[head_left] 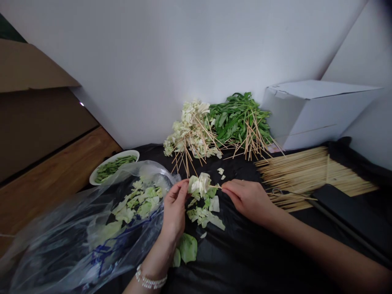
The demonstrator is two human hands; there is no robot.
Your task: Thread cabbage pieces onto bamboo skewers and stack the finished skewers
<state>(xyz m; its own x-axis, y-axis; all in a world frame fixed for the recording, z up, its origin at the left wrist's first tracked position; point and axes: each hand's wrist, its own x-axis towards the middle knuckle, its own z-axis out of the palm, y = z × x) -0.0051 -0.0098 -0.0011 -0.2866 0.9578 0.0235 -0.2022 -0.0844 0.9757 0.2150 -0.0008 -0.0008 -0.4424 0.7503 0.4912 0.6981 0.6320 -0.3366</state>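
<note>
My left hand [175,208] pinches a bunch of pale cabbage pieces [200,183] at its fingertips. My right hand [248,198] is closed on a thin bamboo skewer [215,186] whose tip is stuck into that bunch. Below the hands, loose cabbage pieces [204,214] lie on the black cloth [245,253]. One larger green leaf [187,248] rests beside my left wrist, which wears a bead bracelet.
A clear plastic bag of cut cabbage [101,224] lies left. A white bowl of green stalks [113,165] sits behind it. Skewered cabbage [191,130] and skewered greens [240,120] are piled at the wall. Bare skewers [309,173] and a white box [315,112] lie right.
</note>
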